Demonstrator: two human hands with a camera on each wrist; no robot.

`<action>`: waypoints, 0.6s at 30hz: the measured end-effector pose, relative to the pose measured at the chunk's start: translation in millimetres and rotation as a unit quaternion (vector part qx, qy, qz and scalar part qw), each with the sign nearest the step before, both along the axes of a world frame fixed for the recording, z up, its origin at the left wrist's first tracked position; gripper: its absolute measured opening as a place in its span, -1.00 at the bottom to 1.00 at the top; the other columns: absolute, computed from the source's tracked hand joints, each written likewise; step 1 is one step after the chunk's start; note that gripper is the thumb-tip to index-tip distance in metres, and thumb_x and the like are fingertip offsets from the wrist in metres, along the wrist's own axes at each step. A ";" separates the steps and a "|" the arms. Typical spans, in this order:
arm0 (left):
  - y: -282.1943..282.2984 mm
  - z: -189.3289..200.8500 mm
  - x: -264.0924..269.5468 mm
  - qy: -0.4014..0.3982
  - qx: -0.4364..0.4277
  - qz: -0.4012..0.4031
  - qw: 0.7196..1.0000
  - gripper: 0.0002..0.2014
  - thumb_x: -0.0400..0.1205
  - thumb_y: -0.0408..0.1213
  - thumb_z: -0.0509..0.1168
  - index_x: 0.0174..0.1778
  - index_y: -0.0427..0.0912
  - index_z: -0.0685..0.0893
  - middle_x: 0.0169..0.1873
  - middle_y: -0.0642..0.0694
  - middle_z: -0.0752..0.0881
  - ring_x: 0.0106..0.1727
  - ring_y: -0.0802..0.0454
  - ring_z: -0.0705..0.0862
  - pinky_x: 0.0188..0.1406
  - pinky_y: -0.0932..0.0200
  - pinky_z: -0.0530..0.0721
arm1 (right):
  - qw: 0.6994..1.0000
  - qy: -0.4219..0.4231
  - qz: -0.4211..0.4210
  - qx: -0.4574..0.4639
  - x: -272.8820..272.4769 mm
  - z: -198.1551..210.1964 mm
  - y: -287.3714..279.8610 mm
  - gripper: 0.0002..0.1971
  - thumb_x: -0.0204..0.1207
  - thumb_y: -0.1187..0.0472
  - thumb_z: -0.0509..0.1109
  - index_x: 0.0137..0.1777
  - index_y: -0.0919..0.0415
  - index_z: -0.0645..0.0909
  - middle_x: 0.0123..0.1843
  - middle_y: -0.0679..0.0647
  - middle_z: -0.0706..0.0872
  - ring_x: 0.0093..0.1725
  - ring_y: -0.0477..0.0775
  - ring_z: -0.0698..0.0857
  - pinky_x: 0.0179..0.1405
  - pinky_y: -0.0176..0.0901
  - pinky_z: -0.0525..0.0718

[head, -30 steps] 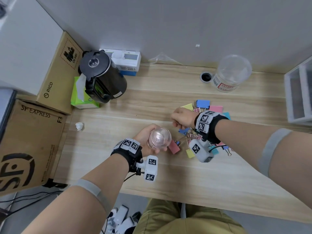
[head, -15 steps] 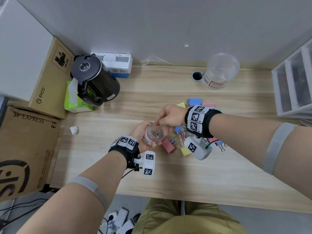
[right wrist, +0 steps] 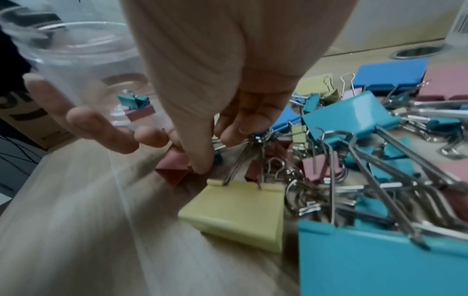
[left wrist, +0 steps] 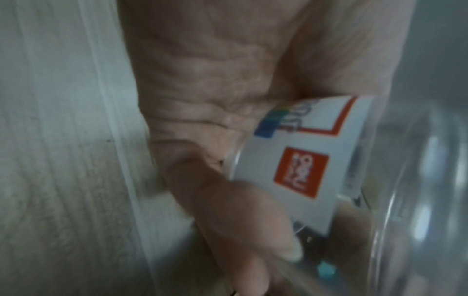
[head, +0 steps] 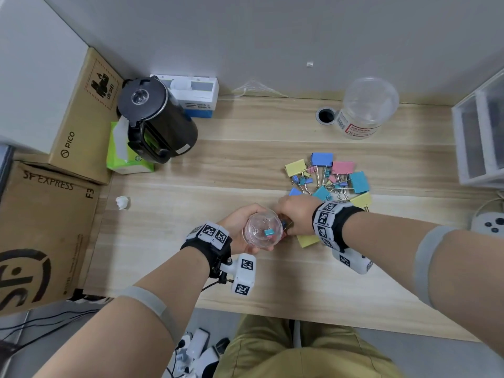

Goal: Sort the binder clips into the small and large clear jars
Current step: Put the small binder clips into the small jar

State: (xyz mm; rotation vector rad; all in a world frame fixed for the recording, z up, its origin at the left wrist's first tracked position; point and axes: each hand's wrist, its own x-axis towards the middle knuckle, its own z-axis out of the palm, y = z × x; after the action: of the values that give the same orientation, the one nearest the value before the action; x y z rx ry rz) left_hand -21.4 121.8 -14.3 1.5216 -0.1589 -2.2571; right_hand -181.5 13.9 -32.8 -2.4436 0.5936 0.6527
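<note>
My left hand [head: 237,223] grips the small clear jar [head: 263,227] just above the table, its mouth facing up. A teal and a pink small clip [head: 268,232] lie inside. In the left wrist view the palm and thumb [left wrist: 228,210] wrap the jar's white label [left wrist: 301,174]. My right hand [head: 296,214] is down at the near edge of the clip pile [head: 327,178], right beside the jar. Its thumb and fingers [right wrist: 215,152] pinch a small dark blue clip [right wrist: 219,157]. The large clear jar [head: 365,107] stands at the back right.
A large yellow clip [right wrist: 235,212] and a pink clip [right wrist: 174,170] lie under my right hand. A black kettle [head: 155,124], a green tissue box [head: 122,162] and cardboard boxes [head: 81,118] stand at the left. A white drawer unit [head: 480,137] is at the right.
My right hand went from the pile to the small jar's mouth, then back down to the pile beside it. A teal clip now lies in the jar. The left hand kept holding the jar.
</note>
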 end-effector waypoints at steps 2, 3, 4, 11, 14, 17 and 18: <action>-0.1 -3.2 -1.7 0.006 -0.002 -0.006 1.000 -0.62 0.64 0.00 0.22 -0.09 -0.20 0.83 -0.12 -0.23 0.79 -0.28 -0.13 0.77 -0.60 0.24 0.52 | 1.000 -0.006 0.000 -0.008 -1.4 -4.1 1.6 -0.67 0.45 0.12 0.48 0.20 0.04 0.58 0.12 0.04 0.60 0.09 0.15 0.66 0.00 0.07 0.68; 0.0 -4.0 -2.2 0.007 -0.004 -0.006 1.000 -0.62 0.64 0.00 0.22 -0.11 -0.18 0.85 -0.12 -0.22 0.79 -0.27 -0.12 0.76 -0.60 0.24 0.52 | 1.000 -0.011 -0.003 -0.010 -1.9 -4.8 2.3 -0.68 0.45 0.12 0.47 0.19 0.04 0.58 0.13 0.05 0.60 0.10 0.17 0.66 0.01 0.09 0.68; 0.5 -4.8 -2.4 0.007 -0.006 -0.005 1.000 -0.62 0.65 0.00 0.21 -0.12 -0.16 0.85 -0.12 -0.21 0.80 -0.27 -0.12 0.76 -0.59 0.23 0.52 | 1.000 -0.017 -0.005 -0.010 -2.3 -5.8 2.7 -0.69 0.44 0.12 0.46 0.18 0.04 0.60 0.13 0.05 0.60 0.10 0.17 0.66 0.01 0.09 0.68; 0.2 -3.4 -0.3 0.012 -0.004 -0.002 1.000 -0.55 0.69 -0.02 0.12 -0.16 -0.19 0.87 -0.20 -0.17 0.83 -0.32 -0.07 0.77 -0.63 0.23 0.54 | 0.994 -0.070 -0.075 0.027 -7.3 -1.0 -3.5 -0.78 0.34 0.03 0.51 -0.04 0.02 0.67 -0.10 -0.08 0.63 -0.12 0.01 0.63 -0.20 -0.18 0.61; -2.3 -0.9 3.4 -0.003 -0.004 0.005 1.000 -0.60 0.70 -0.04 0.11 -0.06 -0.23 0.76 -0.22 -0.20 0.84 -0.35 -0.08 0.78 -0.65 0.24 0.52 | 0.963 -0.085 -0.229 0.115 -10.3 9.2 -14.3 -0.81 0.35 0.21 0.55 -0.05 0.16 0.69 -0.24 -0.11 0.67 -0.24 -0.06 0.67 -0.29 -0.37 0.64; -8.7 1.2 8.0 -0.010 -0.007 0.020 1.000 -0.59 0.68 -0.01 0.14 0.13 -0.28 0.70 -0.18 -0.24 0.80 -0.33 -0.12 0.78 -0.63 0.24 0.53 | 0.857 -0.095 -0.412 0.295 -18.3 21.1 -35.2 -0.85 0.44 0.43 0.46 -0.03 0.25 0.67 -0.12 0.16 0.82 -0.12 0.14 0.80 0.00 -0.02 0.79; -11.4 0.9 9.0 -0.011 -0.006 0.027 1.000 -0.58 0.67 -0.01 0.15 0.17 -0.27 0.69 -0.16 -0.24 0.79 -0.32 -0.12 0.78 -0.63 0.24 0.53 | 0.808 -0.103 -0.461 0.350 -22.0 24.3 -42.3 -0.85 0.50 0.50 0.36 -0.01 0.30 0.64 -0.11 0.24 0.80 -0.11 0.19 0.80 0.01 0.07 0.77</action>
State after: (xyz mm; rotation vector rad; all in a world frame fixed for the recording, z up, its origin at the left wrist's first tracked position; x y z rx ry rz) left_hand -12.4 110.4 -13.4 1.5271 -0.1351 -2.1946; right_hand -203.5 -28.4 -8.6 -1.2668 1.0902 0.1249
